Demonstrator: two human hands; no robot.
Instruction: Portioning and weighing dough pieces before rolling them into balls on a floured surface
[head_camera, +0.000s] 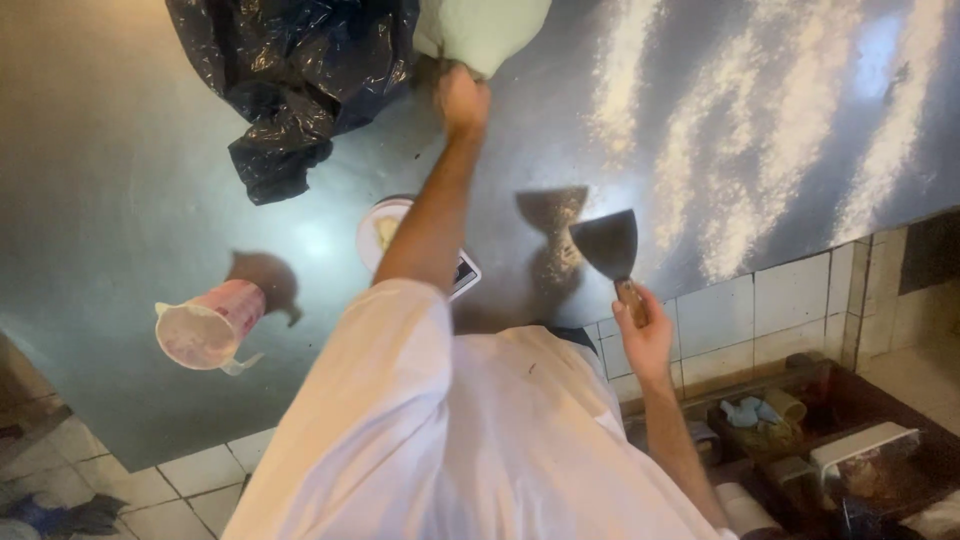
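Note:
My left hand (462, 100) reaches far across the steel table (120, 180), its fingers closed on the lower edge of a smooth pale lump (490, 28) that looks like dough or a filled sack. My right hand (645, 335) stays close to my body at the table's near edge. It grips the wooden handle of a wide dark metal scraper (607, 243), whose blade points away from me just above the tabletop. Under my left forearm sits a small round white dish (378, 232) on a flat scale, partly hidden.
A crumpled black plastic bag (290, 70) lies left of the pale lump. A pinkish measuring jug (205, 325) stands at the near left. Streaks of flour (760, 130) cover the right of the table. A low shelf with tubs (860, 450) sits at bottom right above a tiled floor.

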